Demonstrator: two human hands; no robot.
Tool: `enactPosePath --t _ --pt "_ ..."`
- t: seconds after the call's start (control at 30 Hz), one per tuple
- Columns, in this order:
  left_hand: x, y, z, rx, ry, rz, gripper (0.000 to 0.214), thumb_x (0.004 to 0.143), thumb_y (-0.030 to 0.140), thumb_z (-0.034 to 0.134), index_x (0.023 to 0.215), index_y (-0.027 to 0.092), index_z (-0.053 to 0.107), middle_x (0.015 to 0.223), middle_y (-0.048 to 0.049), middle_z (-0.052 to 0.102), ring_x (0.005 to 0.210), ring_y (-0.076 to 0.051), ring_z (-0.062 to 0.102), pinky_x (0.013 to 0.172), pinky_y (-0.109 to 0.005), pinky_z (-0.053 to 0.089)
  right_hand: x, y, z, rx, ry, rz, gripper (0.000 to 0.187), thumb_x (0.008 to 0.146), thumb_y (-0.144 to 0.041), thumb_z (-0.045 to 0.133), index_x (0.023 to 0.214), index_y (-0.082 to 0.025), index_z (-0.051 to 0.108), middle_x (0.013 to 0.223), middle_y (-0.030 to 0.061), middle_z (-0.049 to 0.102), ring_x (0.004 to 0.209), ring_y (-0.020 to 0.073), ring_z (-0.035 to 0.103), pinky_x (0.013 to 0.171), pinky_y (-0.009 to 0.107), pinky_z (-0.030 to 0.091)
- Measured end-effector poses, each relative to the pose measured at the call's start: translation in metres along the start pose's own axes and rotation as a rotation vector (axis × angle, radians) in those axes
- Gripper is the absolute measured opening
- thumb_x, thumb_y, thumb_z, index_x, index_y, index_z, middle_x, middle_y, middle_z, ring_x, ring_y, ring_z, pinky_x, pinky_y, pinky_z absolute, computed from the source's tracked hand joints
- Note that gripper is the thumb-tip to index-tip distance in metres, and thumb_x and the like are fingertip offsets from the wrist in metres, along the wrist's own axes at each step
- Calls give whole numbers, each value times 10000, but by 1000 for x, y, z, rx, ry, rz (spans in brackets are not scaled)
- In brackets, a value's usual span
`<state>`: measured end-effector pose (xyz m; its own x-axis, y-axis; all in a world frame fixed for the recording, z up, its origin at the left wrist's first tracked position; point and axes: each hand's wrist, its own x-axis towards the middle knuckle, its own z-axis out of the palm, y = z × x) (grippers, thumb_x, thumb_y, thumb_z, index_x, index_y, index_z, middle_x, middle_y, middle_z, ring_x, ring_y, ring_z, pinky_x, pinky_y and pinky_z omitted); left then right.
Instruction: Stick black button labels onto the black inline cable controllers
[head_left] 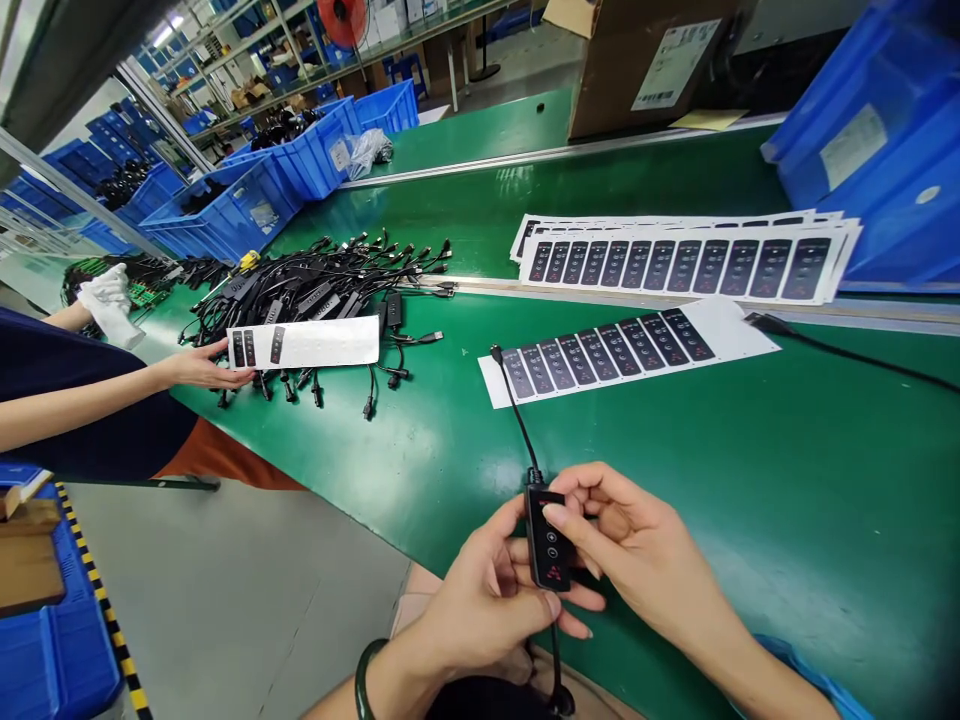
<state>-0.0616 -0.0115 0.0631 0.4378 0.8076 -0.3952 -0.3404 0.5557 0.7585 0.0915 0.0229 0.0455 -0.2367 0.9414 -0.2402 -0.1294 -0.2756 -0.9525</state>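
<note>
My left grip [487,595] is closed on the flat black rectangular plastic controller [545,548], which is held at the near edge of the green table [420,470]. The left thumb bears on the controller's lower end; the fingers support it from behind. My right grip [637,545] is set at the controller's upper right, its thumb laid on the front face above the plus and minus symbols. Its fingers are partly hidden, so I cannot tell whether they also clamp the case. A thin black cable [524,432] leaves the controller's top and extends to the left end of a white sheet of dark labels [585,360] (its right end is plain white). Behind it lies a stack of white label sheets [675,265], near a blue plastic bin [892,150]. Further left, a co-worker's hand [206,367] holds a white strip with three dark labels [322,342] over a tangled pile of black cables [315,290].
</note>
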Motion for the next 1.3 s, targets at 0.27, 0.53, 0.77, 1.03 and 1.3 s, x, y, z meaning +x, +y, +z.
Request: enactPosePath --t 0.27,0.53,0.77,1.03,1.3 --pt "0 -2 -1 2 -11 0 673 769 255 759 1379 236 476 958 -89 668 924 -241 703 718 -287 563 0 2 0 -30 14 -3 248 798 -429 712 857 -214 604 667 -34 480 561 112 509 469 203 481" --pt "-3 1 5 88 36 -16 725 781 389 743 1418 229 438 996 -124 687 940 -256 699 734 -307 558 -3 -1 2 -143 59 -59 231 805 -415 700 862 -210 611 640 -29 495 528 113 519 449 205 459" --pt "-4 -6 4 115 46 14 805 785 374 736 1474 227 347 959 -109 674 961 -269 690 751 -337 566 -4 3 2 -163 64 -43 206 821 -407 680 878 -224 606 632 -38 493 490 107 506 409 208 431" --pt "-6 -5 5 194 73 37 734 814 329 697 1462 225 367 980 -107 658 860 -217 699 704 -300 557 -2 2 2 -220 96 -57 217 805 -404 678 884 -221 593 608 -49 479 492 112 506 435 221 443" --pt "-5 -1 5 87 9 -22 554 745 339 776 1208 130 555 734 -26 628 577 -94 621 568 -199 509 -2 -4 1 -209 -117 85 866 570 -245 821 1342 -279 430 1092 53 577 676 147 606 549 269 534"
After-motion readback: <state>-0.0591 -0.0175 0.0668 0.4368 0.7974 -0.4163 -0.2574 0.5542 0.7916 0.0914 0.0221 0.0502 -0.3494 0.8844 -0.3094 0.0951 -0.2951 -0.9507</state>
